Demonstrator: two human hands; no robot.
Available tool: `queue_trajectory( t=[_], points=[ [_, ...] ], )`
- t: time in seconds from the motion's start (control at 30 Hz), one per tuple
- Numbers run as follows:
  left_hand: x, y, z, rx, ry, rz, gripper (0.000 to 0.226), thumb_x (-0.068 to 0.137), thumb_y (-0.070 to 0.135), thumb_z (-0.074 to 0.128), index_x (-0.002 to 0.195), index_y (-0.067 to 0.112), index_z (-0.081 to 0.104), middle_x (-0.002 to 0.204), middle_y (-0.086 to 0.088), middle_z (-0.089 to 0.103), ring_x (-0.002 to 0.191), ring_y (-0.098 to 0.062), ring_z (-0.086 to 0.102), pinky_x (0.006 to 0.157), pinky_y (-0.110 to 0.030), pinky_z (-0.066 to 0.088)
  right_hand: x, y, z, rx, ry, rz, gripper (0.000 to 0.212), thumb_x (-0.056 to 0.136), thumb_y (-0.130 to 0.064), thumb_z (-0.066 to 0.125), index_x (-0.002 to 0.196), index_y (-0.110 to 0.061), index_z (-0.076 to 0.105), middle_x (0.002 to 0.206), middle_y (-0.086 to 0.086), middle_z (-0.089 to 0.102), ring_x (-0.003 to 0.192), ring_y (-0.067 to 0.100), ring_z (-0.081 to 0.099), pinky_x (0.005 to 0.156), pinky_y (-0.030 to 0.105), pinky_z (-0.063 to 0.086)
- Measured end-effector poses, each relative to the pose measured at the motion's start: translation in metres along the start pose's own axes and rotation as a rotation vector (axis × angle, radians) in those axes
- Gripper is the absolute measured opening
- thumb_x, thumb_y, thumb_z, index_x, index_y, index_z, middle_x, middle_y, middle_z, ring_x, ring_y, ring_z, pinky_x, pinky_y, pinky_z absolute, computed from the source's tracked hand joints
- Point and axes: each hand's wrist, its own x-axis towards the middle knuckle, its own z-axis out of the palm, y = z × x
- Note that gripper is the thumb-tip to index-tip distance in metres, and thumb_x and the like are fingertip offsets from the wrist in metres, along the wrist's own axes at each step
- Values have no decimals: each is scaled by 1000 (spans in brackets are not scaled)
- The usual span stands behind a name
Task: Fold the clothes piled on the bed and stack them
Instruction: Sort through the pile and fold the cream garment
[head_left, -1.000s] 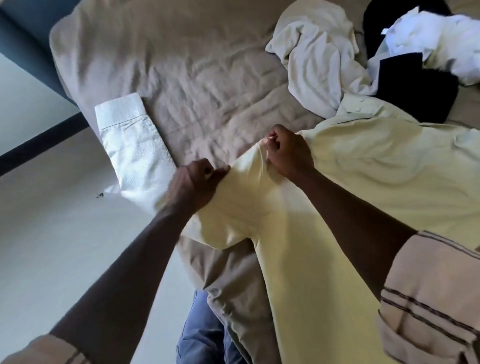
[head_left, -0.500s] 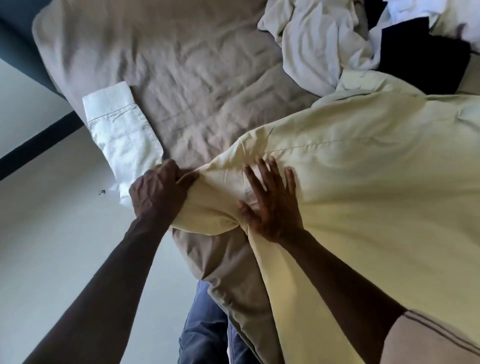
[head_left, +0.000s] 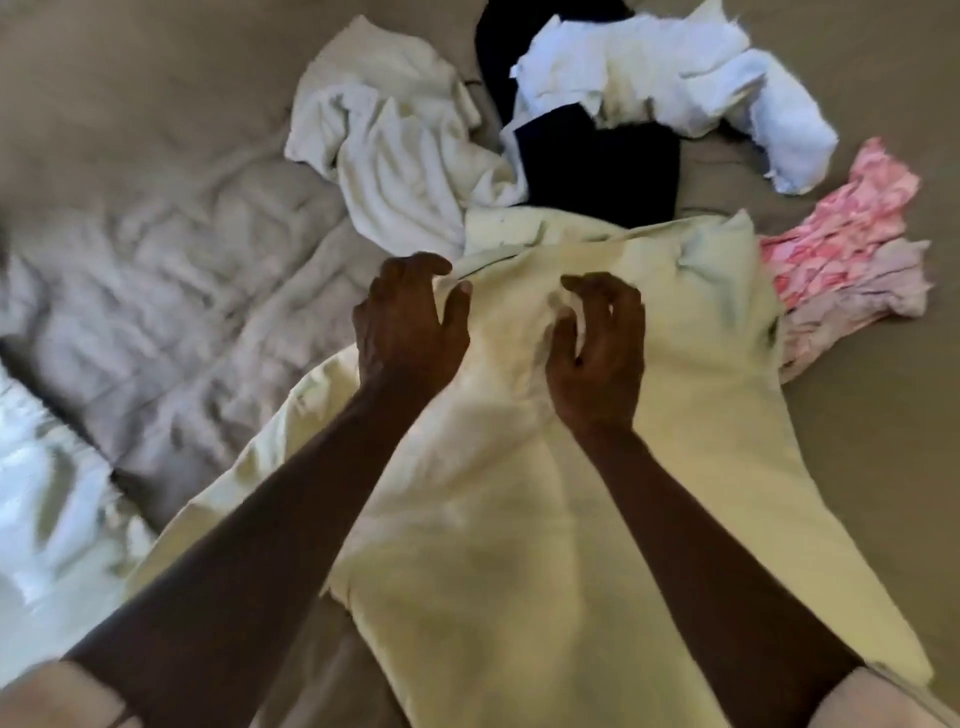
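Pale yellow cloth garment (head_left: 493, 509) laid flat on tan quilted bed (head_left: 156, 312), just below heap of white and black clothes (head_left: 597, 166). Left hand (head_left: 410, 327) and right hand (head_left: 597, 348) positioned at its upper part; each grip loosely curled, nothing held.

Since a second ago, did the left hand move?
Yes. The left hand moved away from the folded white garment, toward the crumpled white cloth.

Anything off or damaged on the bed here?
Nothing damaged or spilled. The cream garment, black garment and pink garment lie crumpled beyond the pale yellow garment, not yet folded; normal mid-task.
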Motion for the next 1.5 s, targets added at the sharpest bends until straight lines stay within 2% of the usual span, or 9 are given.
queue_trajectory(
  t=[0.2,0.3,0.47,0.6,0.73,0.87,1.1,1.37,1.5],
  points=[
    [76,22,36,293,-520,80,45,102,57,48,128,21,55,121,-13,68,114,-37,64,97,-49,49,109,67,-15,-452,-348,153,53,88,-23,55,141,-15,57,143,13,53,132,36,49,105,48,40],
    [87,18,40,326,-308,8,33,105,41,50,121,14,57,115,-19,67,108,-42,64,94,-51,48,115,95,-28,-336,-561,263,54,96,-31,55,147,-13,53,151,15,49,139,34,45,117,42,33],
    [69,56,54,287,-17,239,41,86,31,65,125,20,55,129,-12,55,116,-36,53,100,-51,37,103,129,-66,-347,117,544,55,94,-40,56,144,-15,54,139,16,57,130,37,51,107,47,38],
    [62,110,97,199,-175,483,40,91,37,67,126,21,58,126,-6,57,113,-29,54,92,-48,44,147,159,-92,-12,-210,1032,72,95,-51,65,152,-11,44,146,13,55,133,31,54,108,39,42],
    [47,106,123,293,-235,343,49,87,35,75,131,20,57,128,-8,56,117,-30,51,95,-49,42,163,161,-103,109,-373,806,19,77,-17,72,90,-3,75,73,4,63,64,16,58,63,30,45],
    [36,78,133,317,-231,371,49,92,42,67,135,19,57,131,-10,55,115,-32,49,91,-48,40,177,136,-97,605,-562,1057,44,83,-58,63,90,-15,65,72,5,66,56,18,51,55,30,35],
    [35,67,137,299,-225,399,55,94,39,68,142,17,54,147,-10,50,130,-31,36,97,-53,42,205,122,-59,46,-1017,936,9,91,-16,71,87,-11,64,63,5,54,41,10,42,36,15,28],
    [38,75,139,268,-176,400,79,89,36,72,156,15,36,158,-9,43,145,-32,38,106,-51,34,230,160,-117,512,298,763,8,78,-9,67,72,-14,68,69,6,66,62,20,64,62,44,58],
    [48,82,140,327,-201,299,84,85,39,73,156,16,35,143,-12,52,134,-35,44,110,-56,31,205,194,-115,432,374,749,59,85,-29,70,140,-16,52,146,14,53,135,25,50,117,37,38]
  ],
)
